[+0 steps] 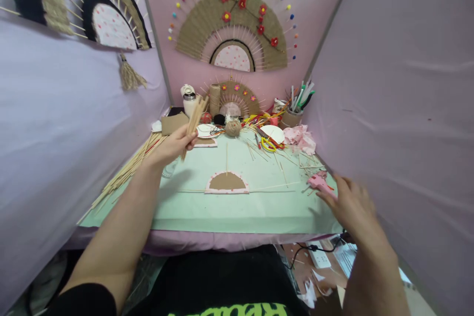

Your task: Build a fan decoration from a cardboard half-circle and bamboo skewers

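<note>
My left hand [177,144] is closed round a bundle of thin wooden sticks [196,117], held up over the left part of the table. At the right edge my right hand [350,202] has its fingers apart, beside the handle of a pink glue gun [321,183]; whether they touch is unclear. Between the hands, a brown cardboard half circle [226,181] with a pink-dotted white border lies flat. One stick [227,158] points away from its top, and a stick [274,187] extends from each lower corner.
Long sticks [122,173] lie along the left wall. Behind are a twine ball [233,128], yellow-handled scissors [268,144], pink cloth [300,138] and a tool pot [291,118]. Decorated fans [237,19] hang on the walls. A cable [296,256] hangs at lower right.
</note>
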{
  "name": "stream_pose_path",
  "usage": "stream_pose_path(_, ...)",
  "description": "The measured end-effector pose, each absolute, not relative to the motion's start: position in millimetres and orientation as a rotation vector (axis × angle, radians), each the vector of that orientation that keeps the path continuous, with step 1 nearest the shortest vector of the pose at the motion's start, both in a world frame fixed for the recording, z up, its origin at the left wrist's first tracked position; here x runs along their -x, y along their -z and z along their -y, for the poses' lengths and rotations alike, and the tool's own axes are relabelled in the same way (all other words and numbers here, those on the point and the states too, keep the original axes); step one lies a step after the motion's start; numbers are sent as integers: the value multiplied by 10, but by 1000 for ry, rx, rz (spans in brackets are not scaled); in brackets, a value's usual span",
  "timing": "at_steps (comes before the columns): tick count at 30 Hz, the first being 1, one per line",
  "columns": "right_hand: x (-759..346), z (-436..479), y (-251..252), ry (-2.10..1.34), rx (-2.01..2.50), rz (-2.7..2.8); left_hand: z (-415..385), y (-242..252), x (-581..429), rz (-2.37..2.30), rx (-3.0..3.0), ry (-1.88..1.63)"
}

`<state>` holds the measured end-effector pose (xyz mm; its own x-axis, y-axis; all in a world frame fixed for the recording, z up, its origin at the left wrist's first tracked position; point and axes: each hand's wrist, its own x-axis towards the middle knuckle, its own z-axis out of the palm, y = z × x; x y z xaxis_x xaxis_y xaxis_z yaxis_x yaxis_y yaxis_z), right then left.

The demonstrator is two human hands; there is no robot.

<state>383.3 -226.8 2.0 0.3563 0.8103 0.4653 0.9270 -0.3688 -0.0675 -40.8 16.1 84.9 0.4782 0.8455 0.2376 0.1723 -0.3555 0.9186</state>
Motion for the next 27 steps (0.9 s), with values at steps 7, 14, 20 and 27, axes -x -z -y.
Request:
stream_pose_path(7, -2765, 1989, -300, 130, 1652, 1796, 903, -272, 128, -566, -1505, -1308)
stream_pose_path(14, -2018, 1721, -328, -365, 1325, 1858, 1089, 136, 42, -781, -1728, -873)
stream_pose_path(20, -1666, 1456, -330, -785, 1106, 1590, 1112, 102, 23, -737, -1737, -948)
stream_pose_path(27, -1288, 1321, -416, -1161, 819, 1471, 1109, 152, -3, -642, -1839, -898)
